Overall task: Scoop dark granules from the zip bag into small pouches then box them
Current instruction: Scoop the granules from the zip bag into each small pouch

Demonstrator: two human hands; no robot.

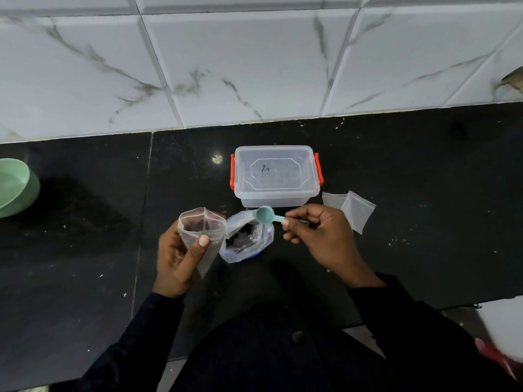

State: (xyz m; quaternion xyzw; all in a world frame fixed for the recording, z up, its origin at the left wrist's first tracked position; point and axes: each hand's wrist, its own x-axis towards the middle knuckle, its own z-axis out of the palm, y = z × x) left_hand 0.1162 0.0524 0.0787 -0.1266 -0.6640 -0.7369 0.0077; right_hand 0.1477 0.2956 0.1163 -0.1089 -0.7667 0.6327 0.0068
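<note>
Black counter (396, 165), white marbled tiles behind. Left hand (177, 258) grips a small clear pouch (199, 230), mouth open & upright, thumb on its front. Right hand (317, 230) pinches the handle of a teal scoop (264, 215); its bowl looks empty, held above the zip bag (246, 239). Bag sits betw. both hands, dark granules inside. Clear box (276, 175) w/ orange clips, lid on, just behind. Spare pouches (351, 207) lie flat to the right. Green bowl (15, 188) far left.
</note>
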